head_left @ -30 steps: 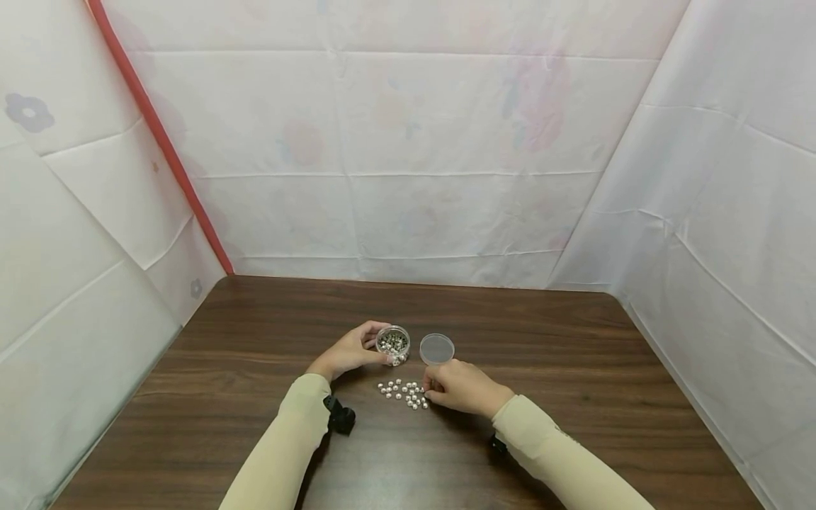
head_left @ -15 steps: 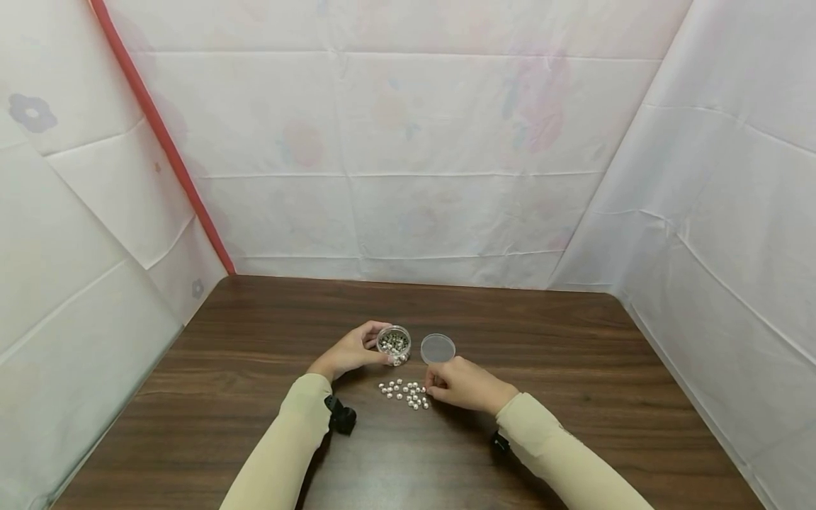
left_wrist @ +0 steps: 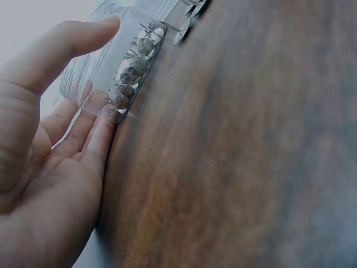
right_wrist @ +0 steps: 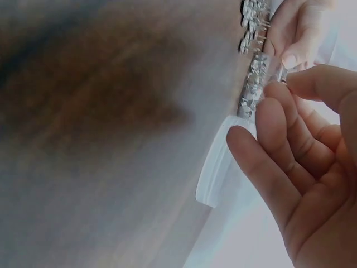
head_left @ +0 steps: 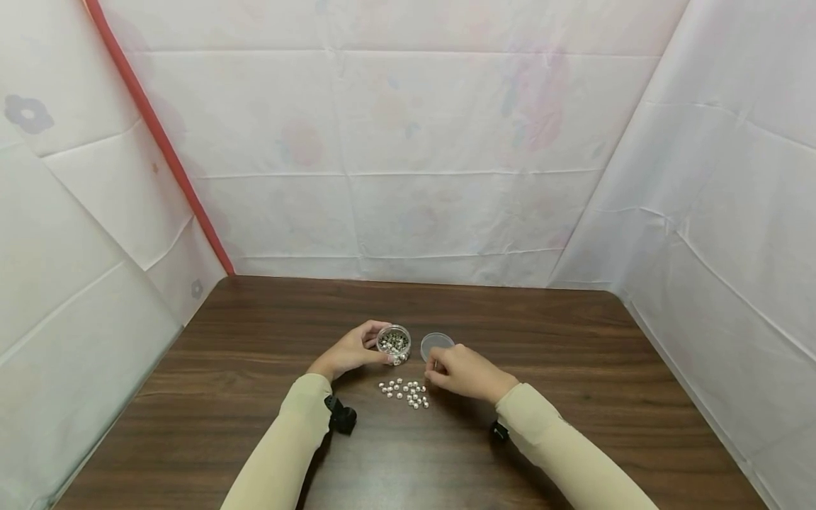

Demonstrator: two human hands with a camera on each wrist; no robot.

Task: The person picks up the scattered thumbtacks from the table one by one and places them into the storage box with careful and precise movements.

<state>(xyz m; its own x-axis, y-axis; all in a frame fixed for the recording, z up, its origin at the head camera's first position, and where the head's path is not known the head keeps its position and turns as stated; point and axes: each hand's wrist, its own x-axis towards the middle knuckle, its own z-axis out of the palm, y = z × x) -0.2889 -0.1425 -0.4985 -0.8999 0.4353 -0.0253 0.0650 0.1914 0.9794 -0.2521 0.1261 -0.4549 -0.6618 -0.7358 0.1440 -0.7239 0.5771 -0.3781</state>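
Note:
My left hand (head_left: pixel 350 353) holds a round clear plastic jar (head_left: pixel 394 330), thumb on the near side and fingers around the far side. The left wrist view shows silver thumbtacks (left_wrist: pixel 134 68) lying inside along its bottom, points up. Loose thumbtacks (head_left: pixel 415 405) are scattered on the table just in front of the jar, heads down. My right hand (head_left: pixel 468 374) is just right of them, slightly raised. In the right wrist view its thumb and forefinger pinch a small thumbtack (right_wrist: pixel 285 82), mostly hidden by the fingertips. The other fingers are loosely bent.
A clear round lid (head_left: pixel 433 343) lies right of the jar, partly overlapped by my right hand in the head view. The dark wood-grain table (head_left: pixel 255 312) meets white cloth walls (head_left: pixel 395 212) at the back and sides.
My right hand has lifted from the right edge of the loose thumbtacks and moved a little away from me, toward the lid. My left hand and the jar stay in place.

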